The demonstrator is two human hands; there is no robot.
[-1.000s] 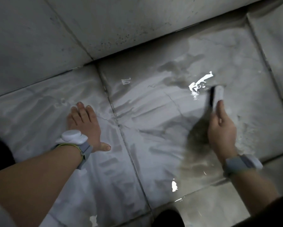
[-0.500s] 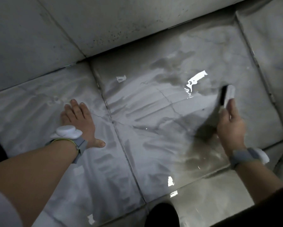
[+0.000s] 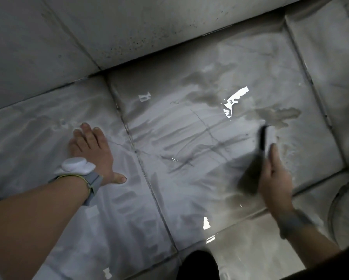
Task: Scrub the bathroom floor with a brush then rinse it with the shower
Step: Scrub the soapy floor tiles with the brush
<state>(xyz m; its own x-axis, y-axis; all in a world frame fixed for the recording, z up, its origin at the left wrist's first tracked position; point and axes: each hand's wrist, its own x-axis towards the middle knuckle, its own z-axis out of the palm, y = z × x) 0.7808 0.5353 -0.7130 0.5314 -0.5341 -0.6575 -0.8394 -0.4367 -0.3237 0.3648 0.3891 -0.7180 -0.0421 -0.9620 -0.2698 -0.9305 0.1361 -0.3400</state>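
Observation:
The wet, soapy tiled floor point(image 3: 189, 178) fills the view, with scrub streaks and grey puddles on the middle tile. My right hand point(image 3: 275, 178) grips a white scrub brush point(image 3: 269, 137) with dark bristles, pressed to the floor at the right of the middle tile. The brush and hand are blurred by motion. My left hand point(image 3: 92, 152) lies flat on the left tile, fingers spread, holding nothing. Both wrists wear grey bands. No shower is in view.
A tiled wall point(image 3: 129, 27) with dark specks rises along the far edge of the floor. A dark rounded shape point(image 3: 197, 265) sits at the bottom centre. A curved rim point(image 3: 335, 203) shows at the lower right edge.
My right hand has pulled the brush back toward me and slightly left across the middle tile. My left hand stays planted on the floor.

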